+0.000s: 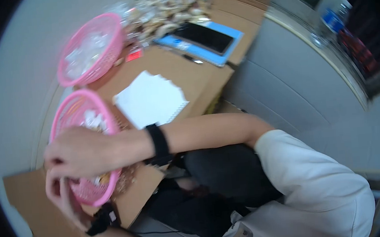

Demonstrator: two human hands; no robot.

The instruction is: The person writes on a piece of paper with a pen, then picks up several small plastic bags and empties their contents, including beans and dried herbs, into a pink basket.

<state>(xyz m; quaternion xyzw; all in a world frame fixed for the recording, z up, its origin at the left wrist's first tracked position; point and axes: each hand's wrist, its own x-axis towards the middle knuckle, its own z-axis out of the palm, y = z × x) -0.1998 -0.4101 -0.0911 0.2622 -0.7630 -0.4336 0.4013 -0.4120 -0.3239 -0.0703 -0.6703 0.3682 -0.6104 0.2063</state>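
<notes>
My right hand [82,150] reaches over a pink plastic basket [98,99] at the left, its fingers curled closed. Just below, my left hand [64,199] is at the basket's outer side, thumb and fingers drawn together. The fingertips of both hands meet near the basket's left rim; whatever they hold is hidden or too small to name. Inside the basket lie small white pieces [94,120] and some yellowish bits, partly covered by my right hand. Small brown bits [125,180] are scattered beside the basket on the cardboard surface.
A second pink basket [117,32] holds clear plastic packets. Behind it sits a clear bag of pale curved pieces [171,11]. White sheets [152,99], a pen [192,58], a red packet [134,54] and a phone [203,38] on a blue notebook [232,33] share the cardboard. A bottle [333,20] stands on the ledge.
</notes>
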